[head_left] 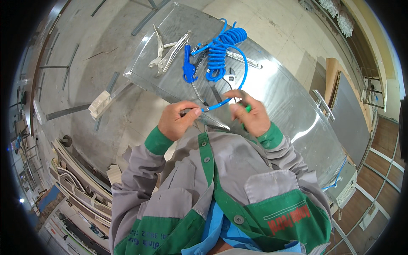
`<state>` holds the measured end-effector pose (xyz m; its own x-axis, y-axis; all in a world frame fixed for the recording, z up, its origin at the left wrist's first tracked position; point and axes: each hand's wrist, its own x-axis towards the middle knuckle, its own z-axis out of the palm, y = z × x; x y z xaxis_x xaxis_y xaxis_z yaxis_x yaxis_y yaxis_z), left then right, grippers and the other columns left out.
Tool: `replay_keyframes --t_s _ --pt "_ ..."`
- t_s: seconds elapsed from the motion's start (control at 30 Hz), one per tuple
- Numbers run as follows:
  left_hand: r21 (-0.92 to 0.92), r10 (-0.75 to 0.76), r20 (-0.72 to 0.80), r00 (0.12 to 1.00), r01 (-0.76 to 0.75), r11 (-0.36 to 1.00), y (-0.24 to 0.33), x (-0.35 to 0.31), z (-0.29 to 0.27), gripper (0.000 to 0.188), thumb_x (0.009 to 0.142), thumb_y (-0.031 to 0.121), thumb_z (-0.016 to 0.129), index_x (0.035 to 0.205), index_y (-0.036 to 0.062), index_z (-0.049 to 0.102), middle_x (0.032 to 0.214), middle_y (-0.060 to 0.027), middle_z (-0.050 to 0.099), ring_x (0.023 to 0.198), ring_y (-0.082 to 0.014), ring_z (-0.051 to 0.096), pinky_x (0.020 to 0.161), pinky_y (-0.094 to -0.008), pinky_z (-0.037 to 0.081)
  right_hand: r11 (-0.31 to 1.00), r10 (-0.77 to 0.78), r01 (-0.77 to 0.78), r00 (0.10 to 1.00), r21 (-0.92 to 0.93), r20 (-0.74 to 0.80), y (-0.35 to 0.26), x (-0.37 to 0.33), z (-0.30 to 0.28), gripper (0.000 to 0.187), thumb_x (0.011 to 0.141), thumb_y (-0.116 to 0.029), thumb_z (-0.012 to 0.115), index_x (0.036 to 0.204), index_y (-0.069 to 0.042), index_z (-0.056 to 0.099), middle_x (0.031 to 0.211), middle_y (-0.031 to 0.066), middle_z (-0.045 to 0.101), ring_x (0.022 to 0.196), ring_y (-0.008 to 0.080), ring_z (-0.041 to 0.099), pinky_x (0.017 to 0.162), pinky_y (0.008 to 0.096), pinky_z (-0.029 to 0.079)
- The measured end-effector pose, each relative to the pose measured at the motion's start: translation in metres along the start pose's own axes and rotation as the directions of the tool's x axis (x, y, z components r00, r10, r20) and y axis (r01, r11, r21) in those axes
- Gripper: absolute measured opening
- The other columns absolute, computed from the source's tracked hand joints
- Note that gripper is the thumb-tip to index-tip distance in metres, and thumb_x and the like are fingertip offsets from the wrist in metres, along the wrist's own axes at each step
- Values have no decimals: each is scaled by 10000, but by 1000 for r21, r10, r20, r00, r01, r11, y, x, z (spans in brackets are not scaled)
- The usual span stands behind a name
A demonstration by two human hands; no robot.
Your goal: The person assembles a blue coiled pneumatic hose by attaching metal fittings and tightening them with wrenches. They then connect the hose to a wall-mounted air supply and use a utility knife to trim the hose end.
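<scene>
My left hand (pixel 179 120) is closed in a pinch around the fitting end of a blue air hose (pixel 216 105). The hose runs from there to the right, then curves up to its coils (pixel 217 59) on the metal table. My right hand (pixel 251 113), slightly blurred, is closed round a green-handled tool (pixel 247 109); its kind is hidden by the fingers. The right index finger reaches over beside the hose. Beyond my hands lie a blue air blow gun (pixel 188 64), locking pliers (pixel 170 53) and an adjustable wrench (pixel 248 60) partly under the coils.
The shiny metal table (pixel 280 91) stretches from the far left to the near right. A white block-like piece (pixel 100 104) stands off its left corner. Stacked pale panels (pixel 78 182) are at lower left. A grey panel (pixel 350 114) leans at the right.
</scene>
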<state>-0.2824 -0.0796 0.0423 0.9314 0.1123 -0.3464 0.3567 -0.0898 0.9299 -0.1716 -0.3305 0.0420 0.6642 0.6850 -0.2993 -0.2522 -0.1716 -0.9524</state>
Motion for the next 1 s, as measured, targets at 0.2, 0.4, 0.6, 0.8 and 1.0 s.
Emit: replay_keyframes --t_s 0.2,0.4,0.6,0.8,1.0 --pt "61 45 -100 994 -39 997 -14 4 -13 237 955 222 699 1004 -9 720 682 -17 617 617 -73 511 554 -266 398 656 -121 -230 908 -718 -401 93 1 -50 369 917 -226 717 1223 -37 634 1112 151 616 931 291 627 815 393 517" --pt "161 120 -85 989 -106 981 3 8 -20 222 948 204 701 995 -12 719 677 -52 619 609 -101 515 551 -277 404 439 -458 25 866 -898 -200 63 -4 -38 559 835 -208 789 1320 -37 570 1192 196 594 1106 392 585 959 468 480" --pt "228 242 -24 970 -230 946 28 15 -11 216 947 199 697 1000 -10 719 752 -97 680 660 -137 613 610 -288 492 271 -625 521 735 -809 264 -30 30 16 519 830 -249 777 1269 -37 598 1116 145 620 1044 329 608 923 465 493" --pt "141 91 24 996 -94 986 44 11 -22 223 953 200 691 1015 -13 718 816 -88 705 704 -102 622 636 -282 504 242 -506 624 734 -743 452 -46 56 27 361 891 -316 706 1162 -92 627 848 60 558 768 263 585 679 415 474" --pt "-28 -3 98 995 6 1000 47 9 -22 231 1007 223 640 1063 3 681 756 5 613 598 -42 506 497 -227 405 232 -470 655 723 -719 506 -47 63 31 216 913 -292 688 987 -105 606 763 55 552 677 268 594 571 413 466"
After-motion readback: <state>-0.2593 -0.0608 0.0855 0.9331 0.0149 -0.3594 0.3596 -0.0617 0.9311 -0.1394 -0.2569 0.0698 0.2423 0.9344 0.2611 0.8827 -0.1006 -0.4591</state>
